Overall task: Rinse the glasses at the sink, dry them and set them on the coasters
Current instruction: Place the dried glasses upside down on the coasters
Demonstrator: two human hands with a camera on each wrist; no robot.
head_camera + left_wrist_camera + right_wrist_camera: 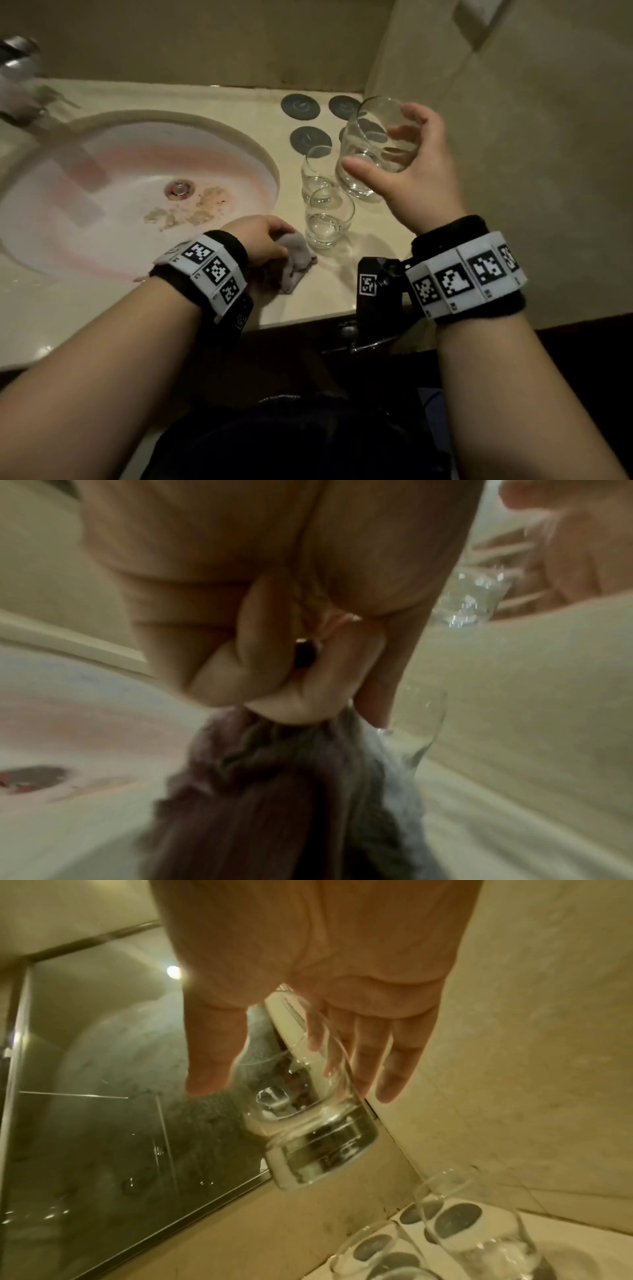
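Observation:
My right hand (383, 150) holds a clear glass (359, 178) tilted in the air above the counter, thumb on one side and fingers on the other. In the right wrist view the same glass (308, 1137) hangs base-down from that hand (298, 1088). Two more glasses (317, 178) (329, 219) stand on the counter just below it. Dark round coasters (300, 107) (310, 140) lie bare at the back, one partly hidden behind the held glass. Beside the nearer glass, my left hand (270, 236) grips a bunched grey cloth (298, 260) (274, 791) on the counter.
The white sink (102, 212) fills the left, with brownish scraps near its drain. A faucet (20, 68) stands blurred at the far left. A wall closes the counter on the right, and a mirror (103, 1123) runs behind it. The counter's front edge is near my wrists.

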